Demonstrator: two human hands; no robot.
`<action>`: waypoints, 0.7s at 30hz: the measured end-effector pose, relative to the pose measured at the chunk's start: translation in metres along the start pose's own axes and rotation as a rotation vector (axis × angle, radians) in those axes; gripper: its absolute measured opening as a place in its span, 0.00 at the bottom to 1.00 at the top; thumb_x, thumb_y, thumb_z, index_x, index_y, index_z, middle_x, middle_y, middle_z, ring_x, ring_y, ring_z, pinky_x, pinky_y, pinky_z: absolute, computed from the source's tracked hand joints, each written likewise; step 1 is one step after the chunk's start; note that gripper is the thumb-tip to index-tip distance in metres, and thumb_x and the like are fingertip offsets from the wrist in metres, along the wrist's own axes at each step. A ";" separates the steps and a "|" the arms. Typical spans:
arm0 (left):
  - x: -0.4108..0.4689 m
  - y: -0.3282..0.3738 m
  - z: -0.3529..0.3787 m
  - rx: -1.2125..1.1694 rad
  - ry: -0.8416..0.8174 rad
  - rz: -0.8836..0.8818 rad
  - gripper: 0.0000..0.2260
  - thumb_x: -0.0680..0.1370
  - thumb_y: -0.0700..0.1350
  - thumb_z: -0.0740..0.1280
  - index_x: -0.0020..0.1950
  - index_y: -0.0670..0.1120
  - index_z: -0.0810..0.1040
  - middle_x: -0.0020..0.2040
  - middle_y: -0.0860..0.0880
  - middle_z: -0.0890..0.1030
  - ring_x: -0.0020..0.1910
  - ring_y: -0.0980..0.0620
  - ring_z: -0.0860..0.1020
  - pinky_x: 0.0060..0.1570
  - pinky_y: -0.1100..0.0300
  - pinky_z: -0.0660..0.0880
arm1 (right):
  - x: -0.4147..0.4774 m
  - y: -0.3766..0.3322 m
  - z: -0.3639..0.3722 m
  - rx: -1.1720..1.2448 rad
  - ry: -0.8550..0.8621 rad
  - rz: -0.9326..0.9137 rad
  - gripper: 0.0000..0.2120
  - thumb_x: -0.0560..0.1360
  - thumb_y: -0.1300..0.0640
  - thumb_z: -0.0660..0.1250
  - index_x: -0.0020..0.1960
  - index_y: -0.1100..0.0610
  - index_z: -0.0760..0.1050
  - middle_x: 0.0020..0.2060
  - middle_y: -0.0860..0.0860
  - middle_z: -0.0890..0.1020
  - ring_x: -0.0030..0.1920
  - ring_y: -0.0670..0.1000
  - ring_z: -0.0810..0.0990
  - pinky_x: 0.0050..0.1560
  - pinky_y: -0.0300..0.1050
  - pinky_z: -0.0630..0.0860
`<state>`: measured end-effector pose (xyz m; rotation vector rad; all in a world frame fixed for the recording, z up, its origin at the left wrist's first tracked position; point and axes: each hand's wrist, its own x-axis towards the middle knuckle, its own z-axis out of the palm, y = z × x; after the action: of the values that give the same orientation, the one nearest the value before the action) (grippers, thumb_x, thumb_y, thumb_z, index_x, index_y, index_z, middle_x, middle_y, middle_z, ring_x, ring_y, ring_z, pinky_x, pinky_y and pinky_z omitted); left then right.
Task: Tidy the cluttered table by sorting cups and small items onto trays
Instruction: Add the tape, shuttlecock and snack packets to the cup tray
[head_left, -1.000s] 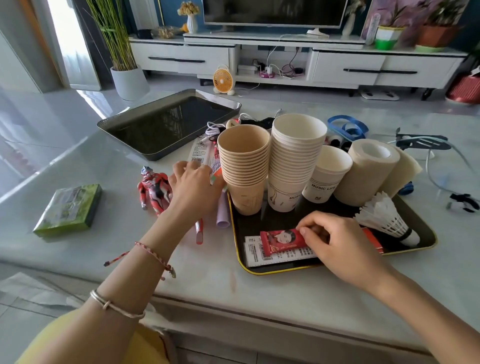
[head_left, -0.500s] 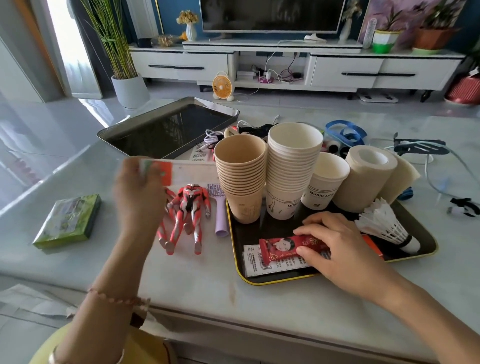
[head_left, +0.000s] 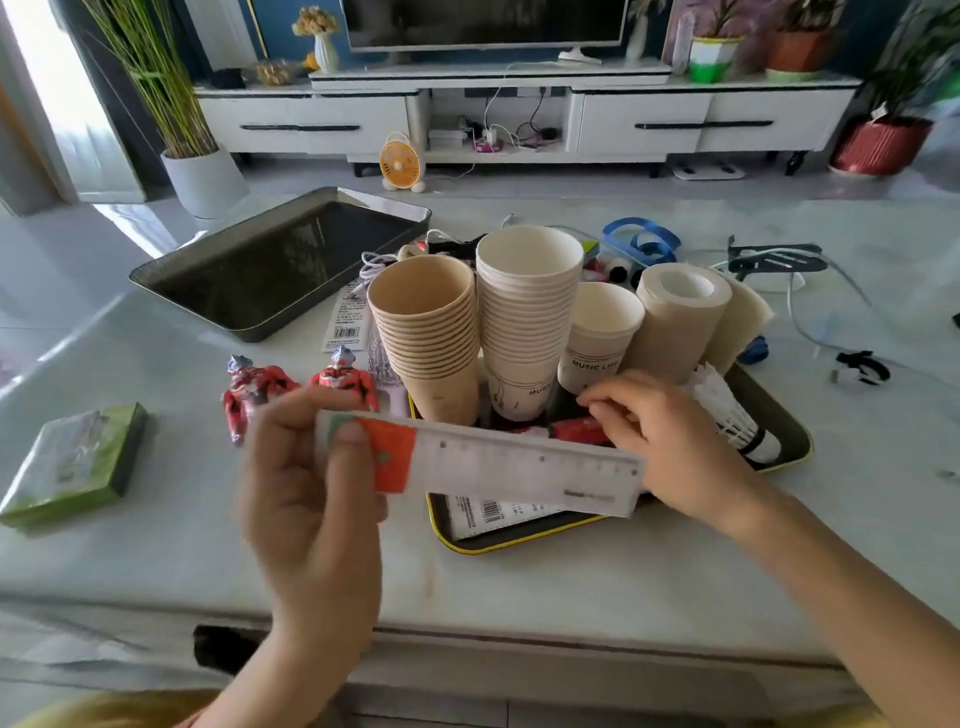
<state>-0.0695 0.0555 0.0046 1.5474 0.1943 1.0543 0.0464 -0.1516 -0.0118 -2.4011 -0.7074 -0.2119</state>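
The left hand (head_left: 311, 483) holds up a long white plastic ruler with an orange end (head_left: 483, 462). The thumb is pressed flat on the orange part, the other fingers are curled behind it, and so the ruler is pinched between them. It hangs in the air, just over the front of the black tray with a yellow rim (head_left: 519, 543). The right hand (head_left: 670, 441) is low over that tray with its fingers bent, and the tips are down by a small red packet (head_left: 576, 431). I cannot tell if it grips the packet or only touches it. A lot looks done already. On this tray stand a tall stack of brown paper cups (head_left: 426, 332), a tall stack of white paper cups (head_left: 527, 322) and one white paper cup with words on it (head_left: 597, 338). A fat roll of pale paper (head_left: 680, 312), a white feather shuttlecock (head_left: 732, 415) and a white paper slip with a bar code (head_left: 493, 512) are there too. I think the ruler goes on a tray next. But much is left. The big dark metal tray (head_left: 249, 332) at the back has nothing in it. Two red toy figures (head_left: 249, 389), a flat green box (head_left: 78, 462), a blue ribbon (head_left: 641, 239), a white cord (head_left: 374, 265) and a black clip (head_left: 774, 257) all lie loose on the pale stone table (head_left: 519, 597).
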 end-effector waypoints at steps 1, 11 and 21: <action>-0.009 0.003 0.008 0.035 -0.090 0.012 0.06 0.73 0.50 0.61 0.45 0.61 0.74 0.36 0.49 0.74 0.26 0.50 0.71 0.22 0.64 0.67 | 0.000 0.000 -0.006 0.185 -0.025 0.109 0.09 0.78 0.60 0.60 0.52 0.54 0.78 0.46 0.48 0.81 0.46 0.44 0.78 0.45 0.29 0.72; -0.037 -0.017 0.043 0.410 -0.387 -0.112 0.06 0.73 0.43 0.68 0.42 0.53 0.73 0.32 0.55 0.79 0.32 0.55 0.75 0.33 0.57 0.73 | -0.019 0.004 -0.023 0.164 -0.176 0.098 0.05 0.74 0.55 0.68 0.48 0.45 0.76 0.46 0.38 0.79 0.51 0.32 0.74 0.48 0.21 0.66; -0.034 -0.033 0.043 0.646 -0.493 0.103 0.10 0.71 0.49 0.61 0.49 0.48 0.77 0.46 0.56 0.73 0.49 0.54 0.69 0.46 0.58 0.65 | -0.032 0.019 -0.014 -0.030 -0.059 -0.067 0.06 0.72 0.62 0.67 0.47 0.56 0.81 0.43 0.47 0.81 0.47 0.45 0.77 0.50 0.33 0.69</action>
<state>-0.0458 0.0128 -0.0363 2.3735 0.1160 0.6784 0.0295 -0.1867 -0.0207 -2.4229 -0.8180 -0.1817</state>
